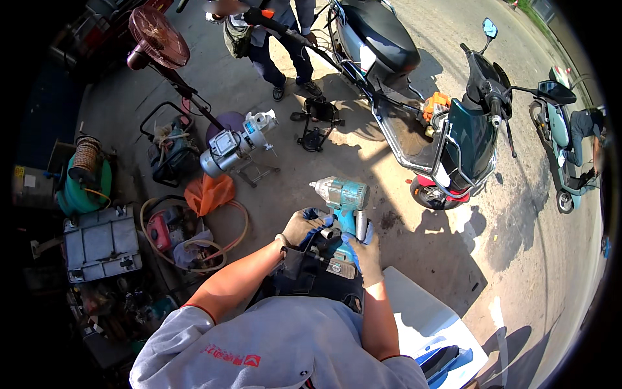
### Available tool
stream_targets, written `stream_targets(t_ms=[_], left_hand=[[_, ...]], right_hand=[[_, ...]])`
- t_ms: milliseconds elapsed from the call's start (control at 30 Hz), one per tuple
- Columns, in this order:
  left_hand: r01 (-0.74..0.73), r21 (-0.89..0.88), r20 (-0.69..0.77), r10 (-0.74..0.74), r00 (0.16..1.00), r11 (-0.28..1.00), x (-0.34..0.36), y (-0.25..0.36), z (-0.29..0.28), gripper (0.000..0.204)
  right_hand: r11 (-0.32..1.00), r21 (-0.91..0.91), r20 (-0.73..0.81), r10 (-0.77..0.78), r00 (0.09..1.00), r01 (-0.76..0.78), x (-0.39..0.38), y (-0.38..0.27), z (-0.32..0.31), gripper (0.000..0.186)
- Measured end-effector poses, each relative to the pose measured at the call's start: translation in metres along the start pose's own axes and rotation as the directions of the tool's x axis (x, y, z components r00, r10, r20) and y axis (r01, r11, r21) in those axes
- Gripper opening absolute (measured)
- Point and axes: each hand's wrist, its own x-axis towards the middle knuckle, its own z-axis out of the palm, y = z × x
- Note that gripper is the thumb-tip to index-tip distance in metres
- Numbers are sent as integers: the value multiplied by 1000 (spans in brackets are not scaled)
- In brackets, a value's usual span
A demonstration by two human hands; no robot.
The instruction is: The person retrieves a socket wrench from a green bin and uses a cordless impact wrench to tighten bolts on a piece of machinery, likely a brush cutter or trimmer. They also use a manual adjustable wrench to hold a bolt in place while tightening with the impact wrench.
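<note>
I hold a teal cordless impact wrench (350,194) upright in front of my waist, its silver nose pointing left. My right hand (364,256), in a grey-and-blue glove, is closed around its handle and a long silver socket (361,223) beside it. My left hand (304,227), also gloved, is closed on a short metal socket (329,233) just left of the handle. The battery (341,269) hangs at the bottom of the wrench, over a dark tool pouch at my waist.
Scooters (382,39) stand ahead and right, near another person's legs (278,58) and a crouching person (586,139). Left are a fan (159,35), motor (227,149), hose reel (84,185), toolbox (100,243) and coiled hose (227,243). A white panel (414,295) lies behind my right arm.
</note>
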Motion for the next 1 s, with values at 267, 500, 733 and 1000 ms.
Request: stream_targets(t_ms=[267, 500, 733, 1000], left_hand=[[518, -566, -270, -738, 618, 641, 40, -52, -8, 25], [567, -459, -390, -728, 564, 684, 134, -218, -10, 21], [759, -4, -566, -627, 535, 651, 249, -447, 1, 42], [757, 143, -327, -691, 644, 638, 293, -637, 28, 51]], right_hand=[[961, 160, -126, 247, 961, -226, 50, 73, -51, 47], [912, -172, -146, 351, 925, -373, 184, 215, -90, 62], [884, -113, 32, 459, 888, -453, 332, 457, -114, 64], [810, 185, 206, 521, 828, -556, 434, 614, -71, 43]])
